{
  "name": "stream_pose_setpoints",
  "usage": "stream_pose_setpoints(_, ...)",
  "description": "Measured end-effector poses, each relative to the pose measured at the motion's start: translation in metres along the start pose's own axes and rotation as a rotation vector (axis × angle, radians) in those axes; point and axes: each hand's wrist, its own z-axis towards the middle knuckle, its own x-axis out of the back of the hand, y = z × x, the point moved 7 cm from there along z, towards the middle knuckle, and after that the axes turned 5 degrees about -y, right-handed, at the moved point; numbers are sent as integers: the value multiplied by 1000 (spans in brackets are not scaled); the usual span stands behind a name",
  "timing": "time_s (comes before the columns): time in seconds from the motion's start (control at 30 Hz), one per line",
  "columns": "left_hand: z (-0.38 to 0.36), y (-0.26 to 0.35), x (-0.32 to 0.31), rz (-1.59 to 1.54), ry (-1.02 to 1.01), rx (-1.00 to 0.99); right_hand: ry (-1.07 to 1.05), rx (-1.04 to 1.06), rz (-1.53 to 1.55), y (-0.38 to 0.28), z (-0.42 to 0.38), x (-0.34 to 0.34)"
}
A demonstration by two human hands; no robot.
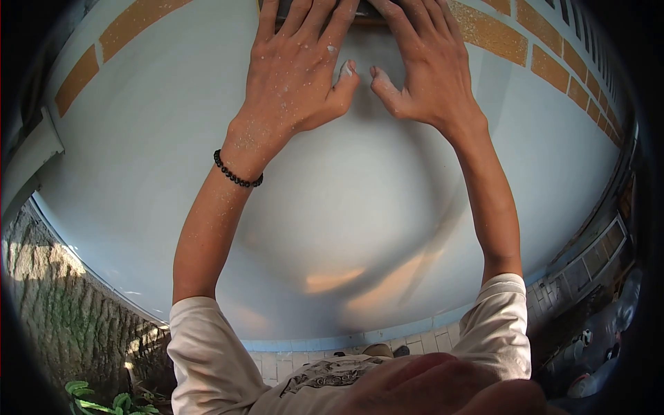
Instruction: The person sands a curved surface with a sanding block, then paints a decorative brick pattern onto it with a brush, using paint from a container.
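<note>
My left hand (294, 72) reaches up the white wall (366, 200), fingers stretched out and spread. Pale specks dot its back, and a black bead bracelet (236, 173) circles that wrist. Beside it my right hand (432, 69) lies with its fingers likewise extended, whitish dust on its thumb. Between and beneath the fingers shows a dark flat object (366, 19) with an orange-brown lower edge, cut off by the top of the view. Both hands appear to rest on it, though the fingertips run out of view or are hidden. The thumbs point towards each other, apart.
Orange brick-pattern bands (487, 32) cross the upper wall. A tree trunk (62, 304) and green leaves (117, 404) stand at lower left. Pale floor tiles (425, 342) run along the wall's foot. Clear plastic bottles (605, 332) and a light frame (598, 259) lie at right.
</note>
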Motion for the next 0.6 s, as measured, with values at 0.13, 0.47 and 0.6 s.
stream_pose_setpoints(0.13, 1, -3, 0, 29, 16, -7, 4, 13, -22, 0, 2, 3)
stream_pose_setpoints(0.47, -2, -6, -8, 19, 52, -39, -35, 16, -37, -1, -1, -4)
stream_pose_setpoints(0.6, -3, -4, 3, -19, 53, -42, -11, 68, -58, 2, -2, 1)
